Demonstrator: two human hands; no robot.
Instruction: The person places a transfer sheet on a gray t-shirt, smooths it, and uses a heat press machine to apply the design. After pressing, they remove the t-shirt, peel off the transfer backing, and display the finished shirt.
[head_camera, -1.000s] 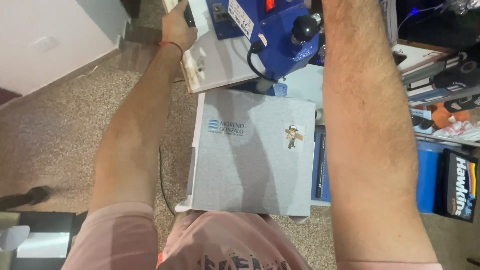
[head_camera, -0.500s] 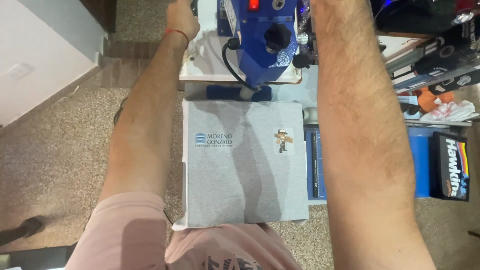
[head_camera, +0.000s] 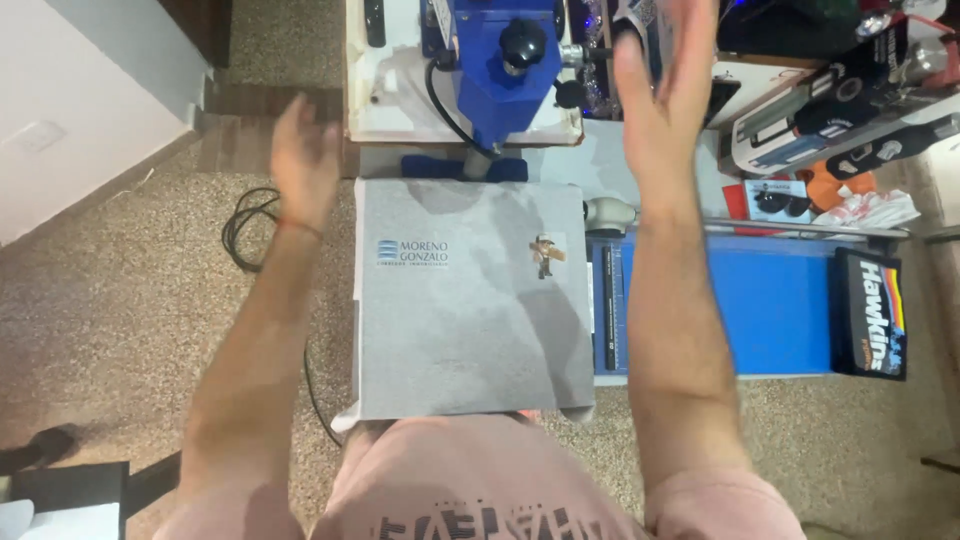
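Overhead, both arms reach forward over a heat press, and neither hand holds anything. The left hand (head_camera: 305, 160) hangs above the speckled floor (head_camera: 120, 300) just left of the press, palm turned inward, fingers loosely spread and blurred. The right hand (head_camera: 665, 95) is raised higher and farther out, flat and wide open, fingers together and pointing away, near the right side of the blue press head (head_camera: 505, 75) with its black knob (head_camera: 523, 40). Between the forearms lies a grey fabric piece (head_camera: 470, 300), spread flat on the lower platen, with a blue printed mark at its left and a small brown emblem (head_camera: 545, 252) at its right. A black cable (head_camera: 245, 220) coils on the floor beside the left wrist.
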